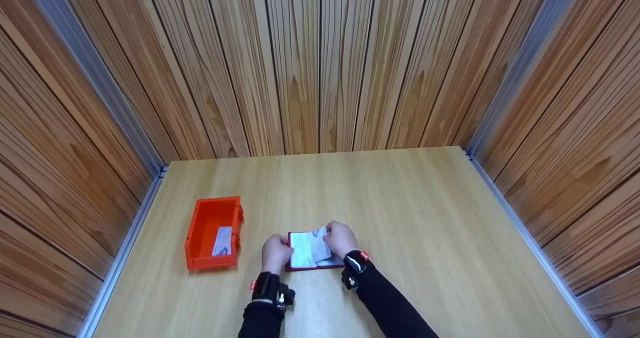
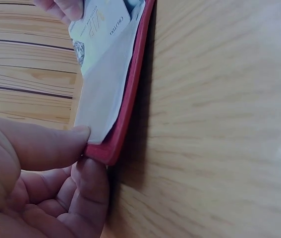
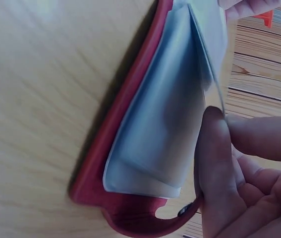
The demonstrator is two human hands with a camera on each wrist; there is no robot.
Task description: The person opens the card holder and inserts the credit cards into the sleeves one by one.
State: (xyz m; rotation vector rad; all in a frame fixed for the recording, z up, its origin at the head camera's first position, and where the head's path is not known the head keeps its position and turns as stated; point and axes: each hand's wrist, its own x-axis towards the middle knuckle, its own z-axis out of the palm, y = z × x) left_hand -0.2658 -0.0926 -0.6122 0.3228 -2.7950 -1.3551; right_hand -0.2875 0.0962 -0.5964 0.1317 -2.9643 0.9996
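A red card holder (image 1: 311,268) with clear plastic sleeves (image 3: 155,119) lies opened out on the table. My left hand (image 1: 276,253) pinches its left edge, thumb on top and fingers beneath the red cover (image 2: 130,99). My right hand (image 1: 342,239) pinches a thin pale card (image 1: 320,245) between thumb and forefinger, tilted up over the sleeves. Lettering reading VIP shows on this card (image 2: 103,22) in the left wrist view. At the holder's near end in the right wrist view, a red strap (image 3: 145,220) with a dark snap curves up beside my right fingers.
Left of my hands stands an orange bin (image 1: 191,243) with a pale printed card (image 1: 222,241) inside. Wood-plank walls (image 1: 300,68) enclose the light wooden table (image 1: 400,203) at the back and both sides. Metal rails (image 1: 530,233) run along the side edges.
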